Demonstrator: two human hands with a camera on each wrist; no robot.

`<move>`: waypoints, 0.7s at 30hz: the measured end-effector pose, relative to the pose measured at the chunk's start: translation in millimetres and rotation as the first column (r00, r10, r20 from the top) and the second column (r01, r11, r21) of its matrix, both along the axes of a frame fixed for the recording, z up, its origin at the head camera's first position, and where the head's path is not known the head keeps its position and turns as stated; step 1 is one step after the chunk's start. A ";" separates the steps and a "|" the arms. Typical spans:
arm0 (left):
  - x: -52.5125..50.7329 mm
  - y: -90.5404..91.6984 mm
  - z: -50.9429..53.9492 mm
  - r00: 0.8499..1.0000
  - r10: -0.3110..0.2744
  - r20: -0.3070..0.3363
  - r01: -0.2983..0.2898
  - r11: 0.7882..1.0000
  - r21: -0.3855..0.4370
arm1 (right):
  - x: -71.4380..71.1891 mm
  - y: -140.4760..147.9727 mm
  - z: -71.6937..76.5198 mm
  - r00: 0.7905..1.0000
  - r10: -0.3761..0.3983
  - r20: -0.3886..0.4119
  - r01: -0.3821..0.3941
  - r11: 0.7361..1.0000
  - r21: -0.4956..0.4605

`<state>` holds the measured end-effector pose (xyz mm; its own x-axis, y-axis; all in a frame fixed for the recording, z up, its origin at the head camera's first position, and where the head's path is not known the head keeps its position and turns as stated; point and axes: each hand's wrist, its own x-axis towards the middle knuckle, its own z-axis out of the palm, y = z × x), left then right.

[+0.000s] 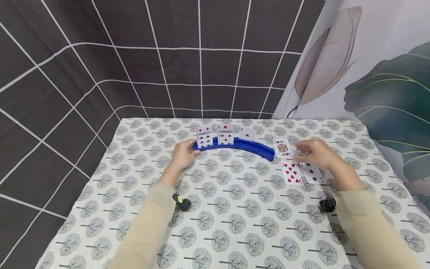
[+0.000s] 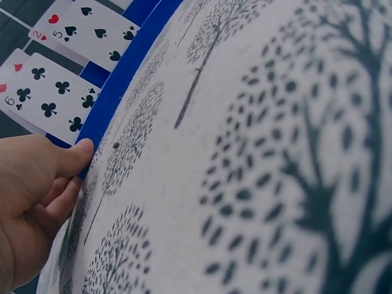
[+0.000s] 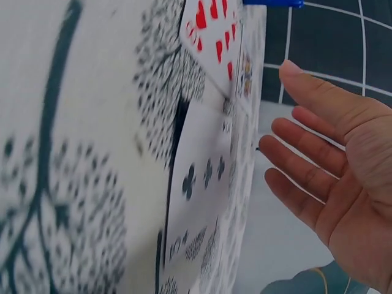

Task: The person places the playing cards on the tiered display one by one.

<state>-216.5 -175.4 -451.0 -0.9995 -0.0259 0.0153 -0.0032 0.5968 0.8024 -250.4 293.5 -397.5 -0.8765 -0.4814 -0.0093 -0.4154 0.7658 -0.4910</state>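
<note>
My left hand (image 1: 183, 154) pinches the left end of a curved blue playing-card holder (image 1: 250, 145), thumb in front. In the holder stand a six of clubs (image 2: 52, 98) before a diamond card (image 1: 203, 129), a five of spades (image 2: 98, 30) before a two of hearts (image 1: 225, 127), and a black-suited card (image 1: 248, 133) behind. My right hand (image 1: 314, 152) hovers over cards on the table, fingers spread and holding nothing. Near it lie a king (image 1: 283, 148), a hearts card (image 1: 291, 173) and a three of clubs (image 3: 205, 174), partly hidden by the hand in the head view.
A white tablecloth (image 1: 221, 224) with tree prints covers the table. Behind it hang a dark gridded curtain (image 1: 178, 67) and a pale leaf-patterned curtain (image 1: 379, 37). Black wrist devices (image 1: 183, 203) sit at both sleeves.
</note>
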 end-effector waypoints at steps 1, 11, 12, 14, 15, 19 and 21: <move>-0.1 0.0 -0.1 1.000 0.001 -0.002 -0.001 1.000 0.004 | 0.3 2.3 -0.5 1.000 0.000 -0.002 0.000 1.000 0.008; -0.1 -0.3 -0.4 1.000 0.003 -0.007 -0.003 1.000 -0.005 | 3.8 23.9 -3.4 1.000 -0.002 0.021 0.000 0.996 0.084; -0.1 -0.5 -0.5 1.000 0.005 -0.002 -0.005 1.000 -0.006 | 4.5 25.3 -4.2 0.999 0.000 0.035 -0.003 0.996 0.093; 0.4 -0.8 -0.4 1.000 0.010 0.001 -0.010 1.000 -0.006 | 6.3 27.7 -4.9 0.998 0.017 0.055 -0.023 0.993 0.117; 0.7 -0.9 -0.2 1.000 0.009 0.000 -0.009 1.000 -0.004 | 7.3 28.5 -5.2 0.997 0.021 0.070 -0.030 0.992 0.125; 1.4 -0.5 2.0 1.000 0.003 -0.010 -0.003 1.000 0.007 | 11.8 31.8 -5.0 0.993 0.030 0.117 -0.048 0.987 0.154; 0.8 0.0 2.9 1.000 -0.002 -0.014 0.002 1.000 0.006 | 13.4 33.2 -5.2 0.992 0.019 0.128 -0.040 0.986 0.164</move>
<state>-215.7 -175.4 -448.1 -0.9993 -0.0237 0.0288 0.0092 0.5918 0.8061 -237.0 326.7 -402.8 -0.8486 -0.4898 -0.2002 -0.3825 0.8293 -0.4075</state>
